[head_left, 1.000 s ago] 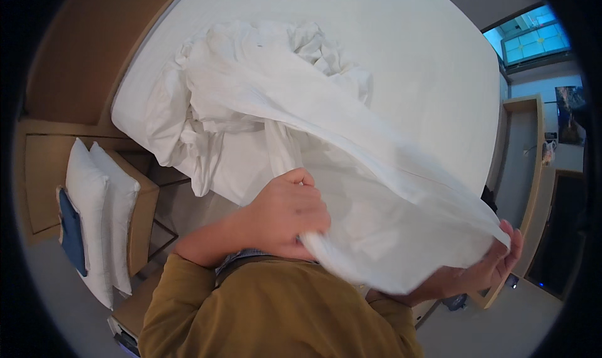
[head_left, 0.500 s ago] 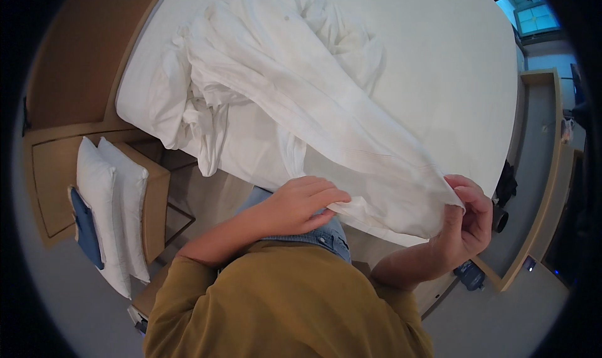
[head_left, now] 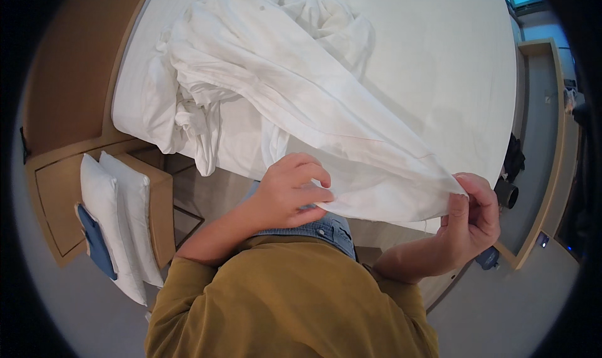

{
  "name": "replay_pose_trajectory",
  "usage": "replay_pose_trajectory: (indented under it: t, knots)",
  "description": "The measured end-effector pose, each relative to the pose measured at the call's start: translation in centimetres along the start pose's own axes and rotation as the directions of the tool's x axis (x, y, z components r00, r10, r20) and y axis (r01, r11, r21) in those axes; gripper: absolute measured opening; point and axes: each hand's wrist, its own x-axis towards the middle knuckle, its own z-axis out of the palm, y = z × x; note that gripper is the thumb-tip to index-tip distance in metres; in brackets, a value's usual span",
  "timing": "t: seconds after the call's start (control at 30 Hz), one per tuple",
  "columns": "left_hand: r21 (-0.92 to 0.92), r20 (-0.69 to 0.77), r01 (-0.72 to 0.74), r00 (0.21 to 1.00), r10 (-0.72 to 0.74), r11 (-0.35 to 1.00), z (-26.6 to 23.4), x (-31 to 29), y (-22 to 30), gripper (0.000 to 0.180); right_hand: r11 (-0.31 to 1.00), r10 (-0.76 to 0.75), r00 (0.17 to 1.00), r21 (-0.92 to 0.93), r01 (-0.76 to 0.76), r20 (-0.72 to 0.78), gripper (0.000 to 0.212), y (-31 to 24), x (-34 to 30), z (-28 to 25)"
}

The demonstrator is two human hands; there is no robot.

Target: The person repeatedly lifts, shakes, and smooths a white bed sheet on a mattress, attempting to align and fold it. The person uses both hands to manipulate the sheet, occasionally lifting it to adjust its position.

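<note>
Cloth (head_left: 370, 138) is stretching between left hand (head_left: 290, 192) and right hand (head_left: 471, 223), fingers (head_left: 459, 213) of both pinching its edge, bunched folds lying on the bed (head_left: 451, 63).

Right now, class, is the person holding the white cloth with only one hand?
No, the left hand and the right hand both pinch the cloth, one at each end of its near edge.
</note>
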Motion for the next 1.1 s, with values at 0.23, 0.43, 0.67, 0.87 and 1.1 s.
replay_pose_trajectory:
  t: [0.23,0.43,0.67,0.87,1.1]
  knots:
    - [-0.482,0.111,0.235,0.972,-0.208,0.844,-1.3,-0.4,0.7,0.022,0.996,-0.088,0.996,0.021,0.088,-0.011,0.014,0.4,0.0,-0.2]
    - [0.085,0.077,0.164,0.982,-0.171,0.983,0.0,-0.5,-1.5,0.025,0.999,-0.05,0.995,-0.008,0.05,0.084,0.011,-0.2,-0.2,0.3]
    - [0.493,-0.089,0.095,0.994,-0.058,0.865,3.2,-1.4,-3.5,0.047,0.997,-0.076,0.996,0.004,0.076,0.048,0.015,0.1,-0.3,0.9]
    - [0.485,-0.057,0.122,0.993,-0.108,0.866,4.6,-1.0,-4.0,0.052,0.991,-0.13,0.983,0.007,0.13,0.13,0.016,0.0,-0.3,1.0]
    - [0.281,0.11,-0.011,0.994,-0.021,0.96,4.1,-0.7,-4.1,0.038,0.985,-0.169,0.977,-0.019,0.173,0.13,0.017,0.1,-0.2,1.0]
